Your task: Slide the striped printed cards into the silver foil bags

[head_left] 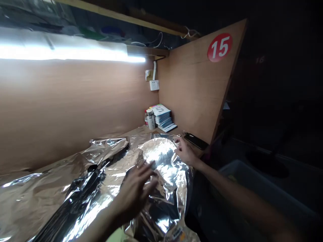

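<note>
A shiny silver foil sheet (161, 149) with a rounded top edge, much like a flat foil balloon, lies in front of me. My left hand (137, 188) is over its left part, with the fingers spread and slightly blurred. It holds nothing that I can see. At the foil's upper right edge is my right hand (186, 152), its fingers bent and the thumb apart from the index finger. Those fingertips are at or just above the foil; whether they touch it I cannot tell. More crumpled silver foil (32, 201) spreads across the table to the left.
A black phone (196, 140) lies by the right partition (196, 90). In the back corner stand a white bottle (150, 120) and a stack of booklets (163, 116). A lit tube lamp (75, 53) runs along the back wall. A grey bin (252, 174) is below right.
</note>
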`<state>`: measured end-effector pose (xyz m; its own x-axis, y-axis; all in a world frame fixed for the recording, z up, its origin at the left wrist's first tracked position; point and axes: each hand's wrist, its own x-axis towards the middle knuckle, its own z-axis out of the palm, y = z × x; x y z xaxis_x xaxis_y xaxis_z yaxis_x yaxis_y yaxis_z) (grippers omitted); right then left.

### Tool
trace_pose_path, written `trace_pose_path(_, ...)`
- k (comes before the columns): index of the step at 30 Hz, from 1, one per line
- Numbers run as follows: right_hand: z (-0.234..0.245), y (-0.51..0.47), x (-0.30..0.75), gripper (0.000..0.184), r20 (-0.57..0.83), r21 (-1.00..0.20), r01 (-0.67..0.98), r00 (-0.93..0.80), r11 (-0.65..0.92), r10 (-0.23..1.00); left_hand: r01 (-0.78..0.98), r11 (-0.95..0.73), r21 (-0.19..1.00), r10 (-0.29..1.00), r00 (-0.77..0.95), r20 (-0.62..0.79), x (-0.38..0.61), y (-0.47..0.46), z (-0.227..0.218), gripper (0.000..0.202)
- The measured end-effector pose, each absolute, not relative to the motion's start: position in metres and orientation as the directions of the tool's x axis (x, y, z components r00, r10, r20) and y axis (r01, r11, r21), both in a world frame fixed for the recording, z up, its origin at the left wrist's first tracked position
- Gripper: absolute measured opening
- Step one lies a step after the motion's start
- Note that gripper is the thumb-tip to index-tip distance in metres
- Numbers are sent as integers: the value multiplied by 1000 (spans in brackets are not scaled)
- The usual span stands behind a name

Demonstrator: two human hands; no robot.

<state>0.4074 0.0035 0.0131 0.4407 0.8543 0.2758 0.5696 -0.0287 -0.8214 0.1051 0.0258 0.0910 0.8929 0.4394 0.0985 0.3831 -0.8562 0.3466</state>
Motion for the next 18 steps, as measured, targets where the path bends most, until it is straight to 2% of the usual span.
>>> trace_pose_path(1,11,-6,416,34,295,-772,632,445,-63,846,461,-834,303,516,845,137,99,37,85,51)
trace_pose_path(3,3,-23,427,28,293,-669,729,440,-147,849,535,-818,211,565,817,117,92,55,65,58)
trace_pose_path(5,-6,-33,431,23,248,-614,761,439,-211,864,555,-815,170,561,828,-14,91,65,40,63)
trace_pose_path(7,-13,-38,431,22,207,-581,772,446,-258,871,578,-796,181,558,816,-149,93,68,21,68)
trace_pose_path(9,-15,-40,430,21,185,-547,781,463,-300,867,581,-777,241,539,813,-219,94,71,11,72)
trace_pose_path(11,-12,-39,431,23,169,-507,781,504,-364,847,615,-699,365,599,782,-169,94,78,10,72)
trace_pose_path(13,-5,-35,434,43,125,-430,787,537,-442,834,673,-562,481,731,676,-93,96,90,14,69)
trace_pose_path(15,3,-30,436,57,60,-341,810,526,-478,848,717,-442,539,814,573,-94,99,101,16,62)
trace_pose_path(16,7,-26,436,56,33,-313,826,503,-469,863,727,-414,548,820,559,-121,101,105,16,55)
trace_pose_path(18,16,-15,432,41,18,-307,853,448,-421,894,717,-396,574,804,573,-161,104,110,13,35)
